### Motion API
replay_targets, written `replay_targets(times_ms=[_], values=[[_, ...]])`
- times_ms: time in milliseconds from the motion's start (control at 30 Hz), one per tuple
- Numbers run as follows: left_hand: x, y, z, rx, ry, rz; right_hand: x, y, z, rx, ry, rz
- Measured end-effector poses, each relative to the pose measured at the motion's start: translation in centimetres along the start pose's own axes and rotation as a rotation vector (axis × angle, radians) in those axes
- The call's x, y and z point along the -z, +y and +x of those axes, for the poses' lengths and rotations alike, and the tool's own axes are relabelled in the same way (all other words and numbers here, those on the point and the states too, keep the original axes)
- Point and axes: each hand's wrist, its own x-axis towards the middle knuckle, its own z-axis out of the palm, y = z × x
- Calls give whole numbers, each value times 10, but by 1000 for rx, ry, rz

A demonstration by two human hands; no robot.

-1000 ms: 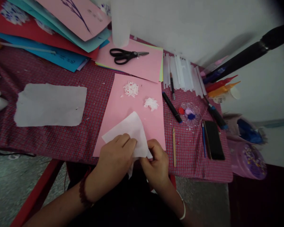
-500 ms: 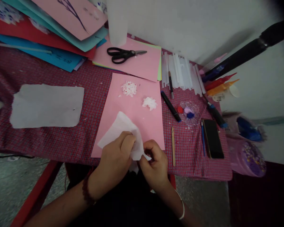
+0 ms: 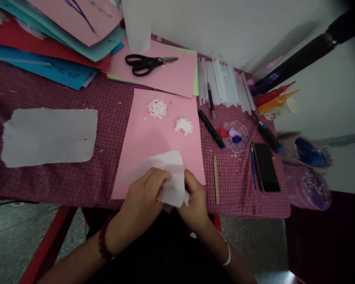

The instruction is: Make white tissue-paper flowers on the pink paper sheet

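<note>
A thin white paper (image 3: pixel 172 187), creased and curved, hangs between my hands over the near edge of a pink sheet (image 3: pixel 156 146). My left hand (image 3: pixel 144 197) is closed on its left part, with the fingers curled in. At its lower right corner my right hand (image 3: pixel 194 203) pinches the paper between thumb and fingers. Farther up the pink sheet lie a round patch of white bits with red specks (image 3: pixel 157 108) and a small heap of white scraps (image 3: pixel 184 126).
Black scissors (image 3: pixel 143 64) rest on stacked coloured paper behind. A grey-white sheet (image 3: pixel 50 136) lies at left. To the right are a black marker (image 3: pixel 211 129), a wooden stick (image 3: pixel 216 179), a paint palette (image 3: pixel 234 136), a phone (image 3: pixel 265 167) and glue sticks (image 3: pixel 225 83).
The white paper has shifted and folded, its upper edge now farther right and lower. My right hand's fingers have drawn closer around its corner. The whole view has moved slightly.
</note>
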Motion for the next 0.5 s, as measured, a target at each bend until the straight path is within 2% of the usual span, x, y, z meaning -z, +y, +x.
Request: replay_targets(times_ms=[100,200,267,367,500], values=[[7,2,7,169,-73,-63,1,-1,4,-101,22,144],[11,5,15,354,-139,-238,2,-4,7,-165,18,205],[11,6,18,408,-142,-313,1,-6,9,-166,16,203],[8,6,17,328,-111,-254,1,-8,8,-151,12,186],[3,2,3,-23,13,-8,1,-6,2,-87,12,143]])
